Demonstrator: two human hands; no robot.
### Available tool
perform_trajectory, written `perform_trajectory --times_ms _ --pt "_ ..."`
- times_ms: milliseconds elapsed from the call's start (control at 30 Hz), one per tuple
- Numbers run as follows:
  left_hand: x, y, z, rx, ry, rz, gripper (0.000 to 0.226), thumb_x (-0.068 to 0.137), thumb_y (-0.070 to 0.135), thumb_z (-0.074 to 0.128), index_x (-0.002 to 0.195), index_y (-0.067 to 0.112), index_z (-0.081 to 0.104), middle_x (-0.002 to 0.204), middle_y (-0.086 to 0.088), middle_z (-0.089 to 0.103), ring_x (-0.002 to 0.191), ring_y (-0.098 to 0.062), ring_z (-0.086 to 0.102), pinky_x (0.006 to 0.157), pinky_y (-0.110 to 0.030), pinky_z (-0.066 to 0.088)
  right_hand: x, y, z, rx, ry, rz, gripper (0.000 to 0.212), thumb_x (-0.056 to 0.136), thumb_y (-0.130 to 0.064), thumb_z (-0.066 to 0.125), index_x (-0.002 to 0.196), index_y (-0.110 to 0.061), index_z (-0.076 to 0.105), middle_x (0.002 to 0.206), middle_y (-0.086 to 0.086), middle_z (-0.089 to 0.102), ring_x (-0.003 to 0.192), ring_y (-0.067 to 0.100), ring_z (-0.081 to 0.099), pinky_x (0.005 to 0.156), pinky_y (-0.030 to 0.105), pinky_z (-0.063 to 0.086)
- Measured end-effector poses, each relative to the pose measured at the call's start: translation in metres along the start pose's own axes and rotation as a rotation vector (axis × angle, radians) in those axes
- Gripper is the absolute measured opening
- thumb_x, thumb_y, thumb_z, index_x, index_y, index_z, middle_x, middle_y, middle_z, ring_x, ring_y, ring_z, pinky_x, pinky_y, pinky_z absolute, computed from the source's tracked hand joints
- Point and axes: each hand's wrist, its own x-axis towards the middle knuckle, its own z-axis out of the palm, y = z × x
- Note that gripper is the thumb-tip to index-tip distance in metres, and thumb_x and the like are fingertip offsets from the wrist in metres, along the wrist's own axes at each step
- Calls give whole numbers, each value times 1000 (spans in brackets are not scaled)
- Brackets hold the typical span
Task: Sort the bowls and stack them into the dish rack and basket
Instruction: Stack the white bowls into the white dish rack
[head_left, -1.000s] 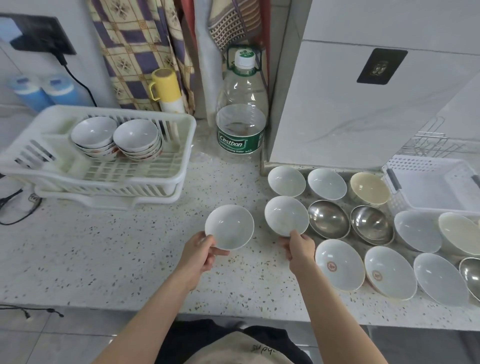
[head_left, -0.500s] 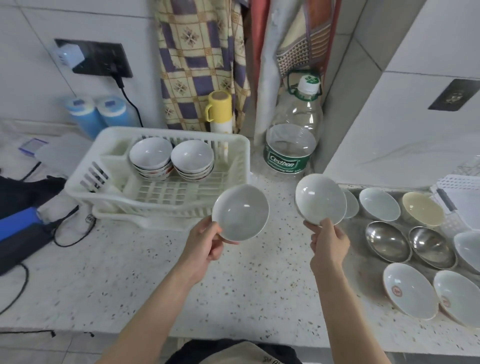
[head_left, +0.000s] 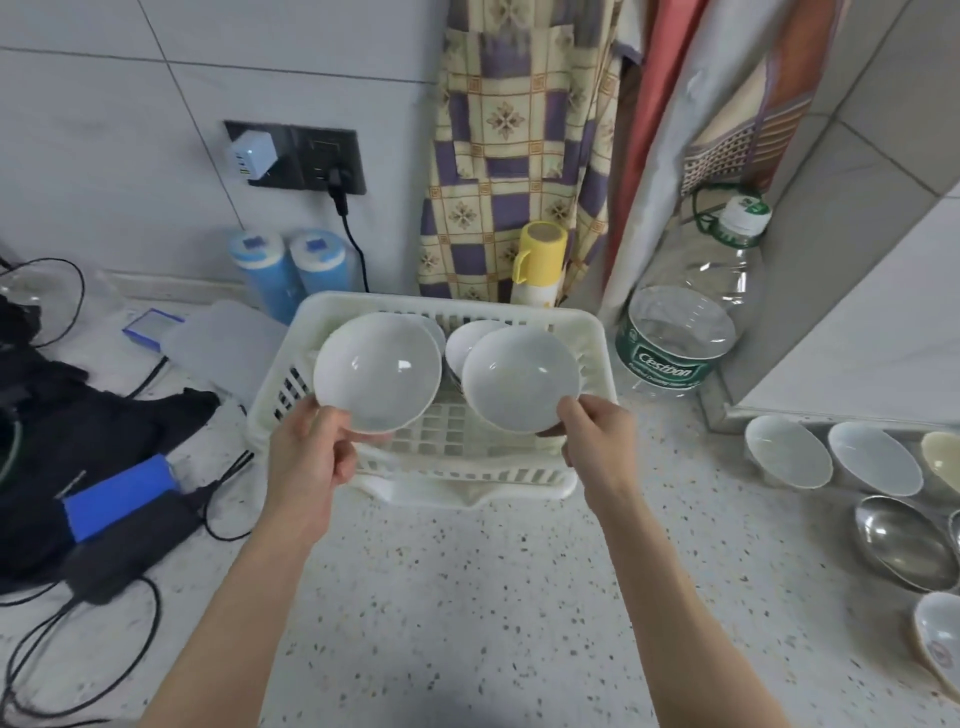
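My left hand (head_left: 309, 449) pinches the near rim of a white bowl (head_left: 376, 371), held tilted above the left half of the white dish rack (head_left: 587, 338). My right hand (head_left: 597, 436) pinches the rim of a second white bowl (head_left: 519, 379) above the rack's right half. Behind the held bowls, the stacked bowls (head_left: 465, 340) in the rack show only as slivers. More white bowls (head_left: 787, 452) and a steel bowl (head_left: 904, 543) lie on the counter at the right.
A large water bottle (head_left: 685, 322) stands right of the rack, a yellow flask (head_left: 540, 265) behind it. Two blue canisters (head_left: 291, 270), a wall socket with a plugged cable (head_left: 337, 182), black cables and a blue-black device (head_left: 119, 514) crowd the left counter.
Both hands lifted their bowls from the counter and carried them left and away, from in front of the rack to above it. The view swung left, so most counter bowls left the frame.
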Motion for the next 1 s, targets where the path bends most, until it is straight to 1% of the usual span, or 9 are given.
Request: perform_trajectory --times_ms 133,233,333,400,467,600,733,800,1000 --pt "23 5 -15 19 62 1 33 74 24 54 104 10 59 78 -18 75 38 -11 29 37 -19 25 7 0 28 -95 -130 66 25 82 -15 52 72 2 68 59 6 71 35 10 41 41 24 37" --pt "37 4 -18 33 98 13 36 80 18 53 112 3 57 76 -17 75 37 -10 29 34 -18 27 13 0 43 -153 -200 121 28 80 -15 51 74 9 65 59 10 71 33 12 40 38 20 34" --pt "48 1 -15 50 151 16 27 84 10 51 110 3 58 68 -13 75 36 -8 29 35 -17 30 19 -1 56 -209 -244 168 27 79 -15 52 70 6 66 58 12 71 32 11 42 36 16 34" --pt "54 -3 -11 74 171 18 24 83 11 52 105 8 59 65 -9 74 37 -8 33 42 -20 37 22 -1 63 -213 -243 203 26 78 -13 52 59 0 63 56 14 70 31 11 43 34 14 32" --pt "59 -7 -8 90 188 9 24 83 13 52 106 13 59 65 -6 75 38 -8 43 50 -23 42 25 -2 68 -218 -237 238 25 77 -11 51 56 -2 60 56 16 69 30 11 42 32 13 29" --pt "65 -16 -7 77 168 13 29 85 16 52 113 17 57 68 -5 76 40 -10 54 45 -14 43 31 -2 73 -301 -287 321 18 74 -15 51 63 -3 59 60 17 71 31 12 38 34 15 25" --pt "69 -18 -7 74 158 5 33 81 20 52 113 17 58 70 -6 76 41 -10 55 44 -14 41 37 -3 79 -376 -333 361 16 72 -17 50 65 -5 58 64 15 73 36 12 39 36 16 27" --pt "70 -18 -7 60 164 -8 31 82 19 53 112 17 58 70 -6 76 41 -11 55 43 -15 40 39 -3 83 -391 -349 385 15 73 -16 49 70 -4 57 64 14 73 34 12 39 34 15 26" --pt "68 -18 -10 48 150 -7 24 79 21 53 101 27 57 70 -5 76 39 -10 54 38 -17 40 43 4 98 -416 -368 409 8 73 -11 49 69 -5 53 59 15 71 32 12 38 32 13 25"
